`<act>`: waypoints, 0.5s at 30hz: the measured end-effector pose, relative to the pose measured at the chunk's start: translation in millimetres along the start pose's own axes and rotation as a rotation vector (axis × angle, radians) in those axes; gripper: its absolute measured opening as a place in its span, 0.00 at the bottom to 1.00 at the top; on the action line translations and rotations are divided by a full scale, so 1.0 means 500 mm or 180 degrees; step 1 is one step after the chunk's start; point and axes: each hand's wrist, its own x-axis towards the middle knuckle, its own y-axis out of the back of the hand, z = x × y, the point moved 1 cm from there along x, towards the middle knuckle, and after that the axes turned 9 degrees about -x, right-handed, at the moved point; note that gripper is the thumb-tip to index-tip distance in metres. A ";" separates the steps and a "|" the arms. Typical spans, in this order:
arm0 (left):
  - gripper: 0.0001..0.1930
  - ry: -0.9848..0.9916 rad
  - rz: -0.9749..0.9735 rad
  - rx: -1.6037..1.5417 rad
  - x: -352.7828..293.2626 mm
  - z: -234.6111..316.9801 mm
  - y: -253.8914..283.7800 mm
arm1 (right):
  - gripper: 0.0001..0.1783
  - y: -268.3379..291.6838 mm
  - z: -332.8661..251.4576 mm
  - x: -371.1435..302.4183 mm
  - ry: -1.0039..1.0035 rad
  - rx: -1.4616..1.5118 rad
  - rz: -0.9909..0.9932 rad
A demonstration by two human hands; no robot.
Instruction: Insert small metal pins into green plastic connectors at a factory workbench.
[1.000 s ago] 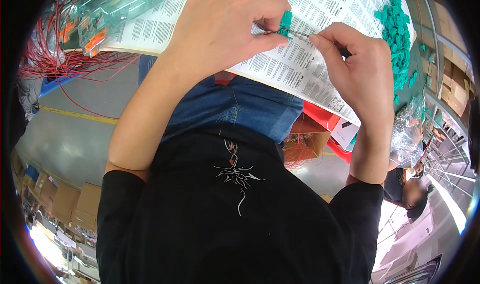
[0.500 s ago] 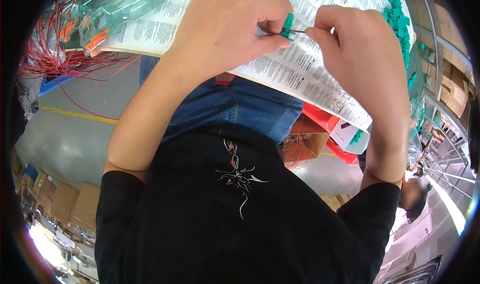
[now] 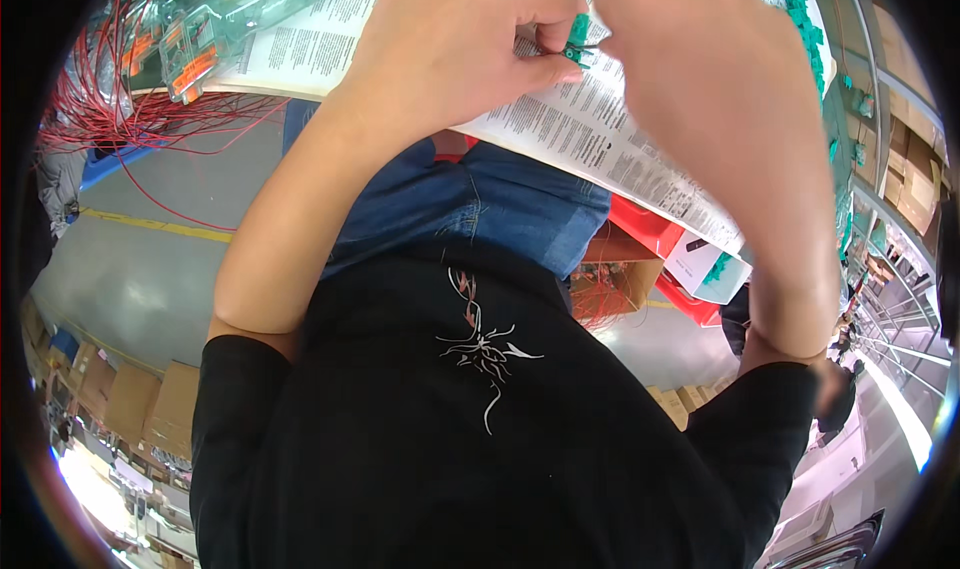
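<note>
My left hand (image 3: 465, 44) is closed, pinching a small green plastic connector (image 3: 578, 34) between thumb and fingers above the printed sheet (image 3: 560, 129). Just to its right, my right hand (image 3: 710, 79) is closed too and slightly smeared by motion. A thin dark piece (image 3: 592, 47) runs from its fingertips to the connector; whether it is a wire or a slim tool I cannot tell. Its tip seems to meet the connector's face. The fingers of my left hand hide part of the connector.
Bundled red wires (image 3: 100, 109) and clear greenish plastic housings (image 3: 265, 9) with orange parts lie at the far left. Loose green connectors (image 3: 800, 19) are heaped at the sheet's right edge. Below stand a red bin (image 3: 645, 224), a white box (image 3: 690, 264) and a cardboard box (image 3: 630, 269).
My right hand has shifted up, its knuckles turned higher, still pinching the thin dark piece. My left hand and the connector have moved slightly upward.
</note>
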 end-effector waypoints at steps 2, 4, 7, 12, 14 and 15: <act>0.12 -0.0027 0.0026 -0.0042 0.000 0.000 -0.002 | 0.08 -0.014 0.027 0.005 -0.0089 0.0371 -0.0153; 0.12 -0.0051 0.0100 -0.0105 -0.001 -0.003 -0.003 | 0.08 -0.027 0.049 0.005 -0.0231 0.1122 -0.0443; 0.12 0.0070 0.0021 -0.0125 -0.001 -0.001 0.002 | 0.08 -0.055 0.042 -0.040 -0.0603 0.1462 -0.0290; 0.12 -0.0333 0.0163 0.0178 -0.012 -0.033 -0.022 | 0.08 -0.109 -0.007 -0.104 -0.1311 0.1911 0.0440; 0.12 -0.0136 0.0079 0.0068 -0.006 -0.018 -0.013 | 0.07 -0.120 -0.019 -0.111 -0.1379 0.1955 0.0568; 0.12 0.0056 0.0009 -0.0034 0.001 -0.004 -0.003 | 0.06 -0.124 -0.024 -0.113 -0.1437 0.1988 0.0707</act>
